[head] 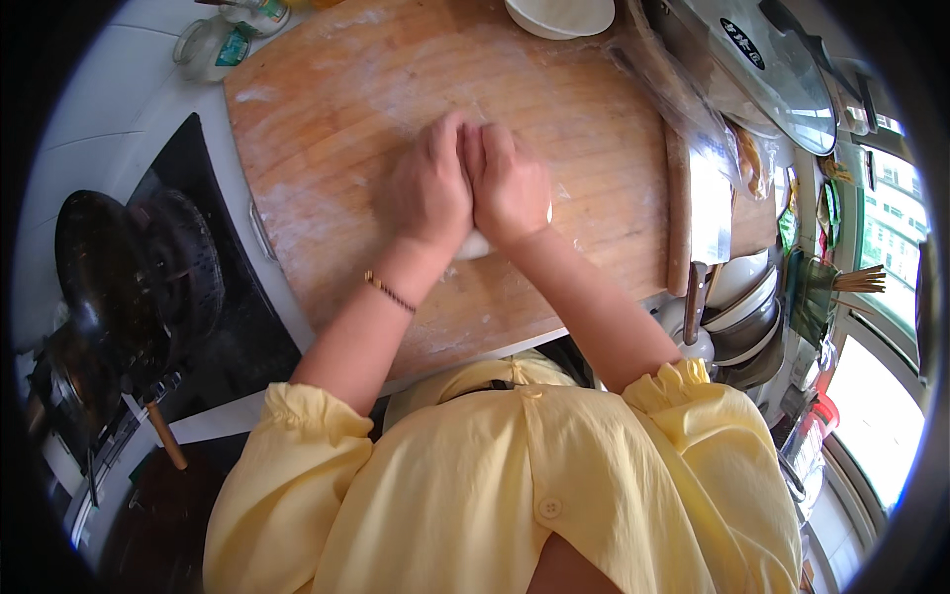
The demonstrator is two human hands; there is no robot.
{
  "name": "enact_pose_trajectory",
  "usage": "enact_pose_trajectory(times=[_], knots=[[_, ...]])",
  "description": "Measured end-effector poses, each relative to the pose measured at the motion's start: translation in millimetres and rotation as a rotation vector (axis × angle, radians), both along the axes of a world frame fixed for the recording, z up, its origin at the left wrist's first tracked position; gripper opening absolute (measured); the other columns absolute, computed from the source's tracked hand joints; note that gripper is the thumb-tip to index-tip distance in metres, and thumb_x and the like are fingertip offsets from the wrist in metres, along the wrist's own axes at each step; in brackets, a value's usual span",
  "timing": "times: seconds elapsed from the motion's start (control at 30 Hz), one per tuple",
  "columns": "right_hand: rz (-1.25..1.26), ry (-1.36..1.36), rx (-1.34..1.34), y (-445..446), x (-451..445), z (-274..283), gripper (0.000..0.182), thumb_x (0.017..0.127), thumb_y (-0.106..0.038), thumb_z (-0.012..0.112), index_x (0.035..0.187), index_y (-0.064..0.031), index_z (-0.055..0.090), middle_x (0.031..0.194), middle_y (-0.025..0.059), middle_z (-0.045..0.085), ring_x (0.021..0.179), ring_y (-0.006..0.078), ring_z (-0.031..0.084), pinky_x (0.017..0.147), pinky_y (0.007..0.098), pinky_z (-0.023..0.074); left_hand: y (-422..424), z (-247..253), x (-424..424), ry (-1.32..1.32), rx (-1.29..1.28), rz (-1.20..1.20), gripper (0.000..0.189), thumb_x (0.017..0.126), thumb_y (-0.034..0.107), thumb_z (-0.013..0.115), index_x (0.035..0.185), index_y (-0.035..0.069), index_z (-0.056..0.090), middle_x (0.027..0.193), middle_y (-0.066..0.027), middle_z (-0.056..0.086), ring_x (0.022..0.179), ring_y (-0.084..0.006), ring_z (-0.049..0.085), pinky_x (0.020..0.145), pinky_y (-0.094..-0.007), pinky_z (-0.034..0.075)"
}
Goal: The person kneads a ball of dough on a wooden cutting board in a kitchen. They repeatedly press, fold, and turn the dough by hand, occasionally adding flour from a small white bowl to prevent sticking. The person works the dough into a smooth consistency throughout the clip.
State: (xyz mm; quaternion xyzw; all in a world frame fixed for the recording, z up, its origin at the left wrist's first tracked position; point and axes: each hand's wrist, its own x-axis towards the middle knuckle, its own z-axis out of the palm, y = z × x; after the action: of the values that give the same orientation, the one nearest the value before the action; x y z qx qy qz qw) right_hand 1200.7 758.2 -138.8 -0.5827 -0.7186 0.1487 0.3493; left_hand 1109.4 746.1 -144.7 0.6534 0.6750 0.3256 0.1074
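Observation:
Both of my hands press side by side on a lump of white dough (pixel 473 245) at the middle of a wooden board (pixel 319 148). My left hand (pixel 434 185) curls over the dough's left side, slightly blurred. Against it, my right hand (pixel 513 185) covers the right side with its fingers bent. Most of the dough is hidden beneath the palms; a pale edge shows between the wrists. Flour dusts the board in patches.
A white bowl (pixel 560 18) stands at the board's far edge. Along the right lie a rolling pin (pixel 677 215) and a cleaver (pixel 710 208), near stacked bowls (pixel 742 319) and a glass lid (pixel 764 67). Glass jars (pixel 211 48) stand far left; a dark wok (pixel 104 260) is on the left.

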Motion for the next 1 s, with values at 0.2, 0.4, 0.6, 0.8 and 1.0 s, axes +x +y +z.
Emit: enact_pose_trajectory(times=[0.2, 0.4, 0.6, 0.8, 1.0], knots=[[-0.088, -0.041, -0.339, 43.3, -12.7, 15.4, 0.037, 0.094, -0.035, 0.043, 0.081, -0.0031, 0.058, 0.075, 0.0239, 0.063, 0.074, 0.0402, 0.061, 0.066, 0.0479, 0.0474, 48.5, -1.3, -11.9, -0.163, -0.156, 0.109, 0.026, 0.094, 0.023, 0.048, 0.117, 0.012, 0.049, 0.090, -0.0187, 0.064, 0.076, -0.0380, 0.062, 0.063, -0.0458, 0.048], [-0.030, 0.297, -0.344, -2.0, 2.2, 18.3, 0.038, 0.091, -0.035, 0.048, 0.074, -0.0032, 0.060, 0.074, 0.0240, 0.061, 0.070, 0.0437, 0.058, 0.064, 0.0486, 0.0458, 11.2, 3.3, -8.4, -0.438, -0.186, 0.009, 0.020, 0.094, 0.019, 0.049, 0.109, 0.006, 0.056, 0.094, -0.0183, 0.064, 0.082, -0.0334, 0.063, 0.071, -0.0393, 0.049], [0.116, 0.210, 0.110, -88.4, 28.3, 2.9, 0.013, 0.084, -0.012, 0.059, 0.075, -0.0040, 0.055, 0.064, 0.0148, 0.056, 0.059, 0.0341, 0.053, 0.055, 0.0451, 0.0408, -87.8, 10.0, 21.0, -0.069, 0.149, -0.139, 0.023, 0.090, 0.015, 0.050, 0.110, 0.006, 0.056, 0.086, -0.0113, 0.063, 0.071, -0.0298, 0.060, 0.063, -0.0395, 0.048], [0.080, 0.105, 0.018, -51.7, 29.9, -7.0, 0.012, 0.085, -0.012, 0.058, 0.077, -0.0050, 0.052, 0.065, 0.0146, 0.056, 0.058, 0.0334, 0.053, 0.053, 0.0437, 0.0418, -45.5, -0.6, 18.0, 0.077, 0.108, -0.177, 0.023, 0.088, 0.015, 0.051, 0.110, 0.008, 0.055, 0.083, -0.0108, 0.061, 0.068, -0.0293, 0.058, 0.061, -0.0395, 0.046], [-0.103, 0.083, -0.082, 15.7, 12.3, 1.5, 0.019, 0.091, -0.019, 0.052, 0.077, -0.0057, 0.050, 0.066, 0.0199, 0.059, 0.060, 0.0379, 0.057, 0.052, 0.0462, 0.0449, 30.8, -11.2, 12.6, -0.013, 0.092, -0.099, 0.022, 0.089, 0.020, 0.052, 0.110, 0.013, 0.055, 0.088, -0.0110, 0.064, 0.071, -0.0327, 0.061, 0.061, -0.0427, 0.049]])
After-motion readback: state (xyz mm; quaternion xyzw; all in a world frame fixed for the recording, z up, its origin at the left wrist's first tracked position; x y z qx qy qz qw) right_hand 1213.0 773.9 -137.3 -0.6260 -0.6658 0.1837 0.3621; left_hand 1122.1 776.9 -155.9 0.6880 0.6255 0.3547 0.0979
